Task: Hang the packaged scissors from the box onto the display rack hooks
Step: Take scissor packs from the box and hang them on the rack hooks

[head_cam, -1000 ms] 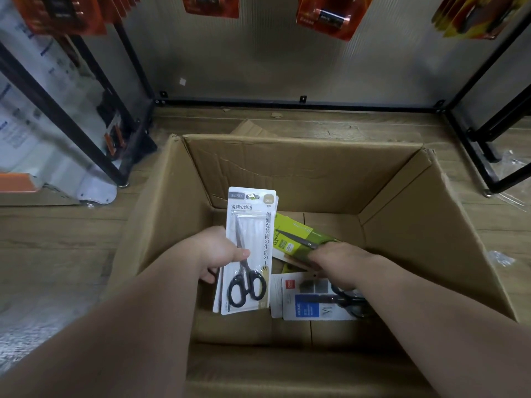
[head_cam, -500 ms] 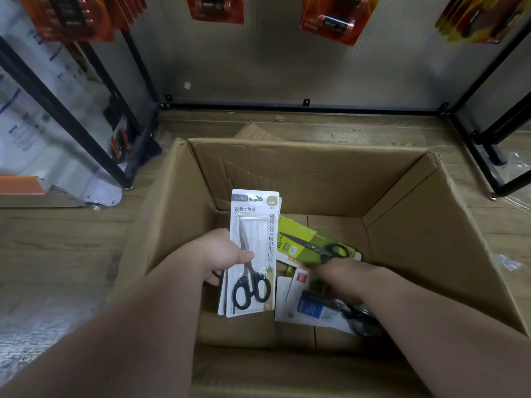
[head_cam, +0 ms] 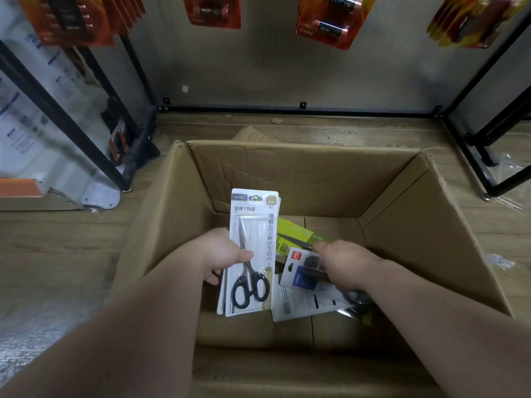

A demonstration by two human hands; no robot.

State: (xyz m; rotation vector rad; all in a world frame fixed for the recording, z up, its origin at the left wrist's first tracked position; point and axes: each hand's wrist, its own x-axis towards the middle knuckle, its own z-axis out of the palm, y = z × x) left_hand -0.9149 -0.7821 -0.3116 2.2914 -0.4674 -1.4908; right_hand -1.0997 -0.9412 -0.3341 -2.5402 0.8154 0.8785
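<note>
An open cardboard box (head_cam: pixel 425 225) stands on the floor below me. My left hand (head_cam: pixel 221 254) grips a small stack of white scissors packs (head_cam: pixel 253 248) upright inside the box; the front one shows black-handled scissors. My right hand (head_cam: pixel 342 262) pinches a blue-and-white scissors pack (head_cam: pixel 301 271) and holds it tilted above the box bottom. A green scissors pack (head_cam: pixel 293 234) lies behind it, and a white pack (head_cam: pixel 301 305) lies flat underneath. The display rack (head_cam: pixel 287 67) rises beyond the box; its hooks are out of view.
Orange packaged goods (head_cam: pixel 212 10) hang on the rack panel above. Black rack frames (head_cam: pixel 71 116) stand at the left and at the right (head_cam: pixel 488 145). Crumpled clear plastic (head_cam: pixel 500 261) lies on the wooden floor right of the box.
My right hand has lifted the blue-and-white pack off the box bottom and tilted it up. My left hand has raised its stack of white packs slightly.
</note>
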